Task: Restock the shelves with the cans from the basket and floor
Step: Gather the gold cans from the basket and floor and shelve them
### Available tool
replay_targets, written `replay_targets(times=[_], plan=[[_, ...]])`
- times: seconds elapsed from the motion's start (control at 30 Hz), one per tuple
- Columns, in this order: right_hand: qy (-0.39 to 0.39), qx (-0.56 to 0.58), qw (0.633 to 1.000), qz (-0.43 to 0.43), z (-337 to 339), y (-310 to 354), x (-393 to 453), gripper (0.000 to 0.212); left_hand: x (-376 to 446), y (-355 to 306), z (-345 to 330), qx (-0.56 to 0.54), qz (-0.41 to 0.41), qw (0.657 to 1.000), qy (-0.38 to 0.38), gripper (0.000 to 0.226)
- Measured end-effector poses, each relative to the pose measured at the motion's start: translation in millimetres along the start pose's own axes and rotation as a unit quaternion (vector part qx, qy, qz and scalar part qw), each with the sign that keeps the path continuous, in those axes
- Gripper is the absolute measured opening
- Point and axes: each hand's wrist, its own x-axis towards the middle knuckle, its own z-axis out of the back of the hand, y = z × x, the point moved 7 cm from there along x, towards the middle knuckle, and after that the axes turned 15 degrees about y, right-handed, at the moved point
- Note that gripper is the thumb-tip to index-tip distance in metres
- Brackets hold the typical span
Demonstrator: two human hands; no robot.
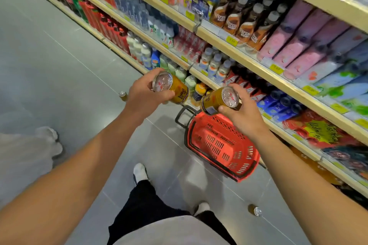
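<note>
Gripping a gold can (175,90) — left hand (146,95); right hand (242,112) likewise (217,100); red basket (247,157) seemingly bare.

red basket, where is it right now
In the head view the red basket sits on the floor, right of centre, against the bottom shelf, below the right hand.
</note>
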Motion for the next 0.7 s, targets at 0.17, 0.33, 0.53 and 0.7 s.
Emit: replay_targets(times=[0.17, 0.33, 0.53, 0.7], plan=[[-0.045, 0.012, 0.999, 0.012, -25.3, 71.1, 44.6, 0.064, 24.9, -27.8, 88.5, 0.022, -0.049, 0.998, 0.014, 0.069], [-0.066, 0.000, 0.997, 0.034, -37.9, 136.6, 92.8, 0.064, 52.8, -55.5, 163.0, 0.022, -0.081, 0.996, 0.003, 0.078], [-0.080, 0.012, 0.995, 0.067, -45.0, 208.5, 163.0, 0.060, 93.6, -91.7, 230.4, 0.044, -0.118, 0.991, -0.048, 0.068], [-0.098, -0.004, 0.991, 0.091, -40.8, 254.9, 232.0, 0.061, 146.3, -121.2, 281.8, 0.045, -0.138, 0.986, -0.081, 0.064]])
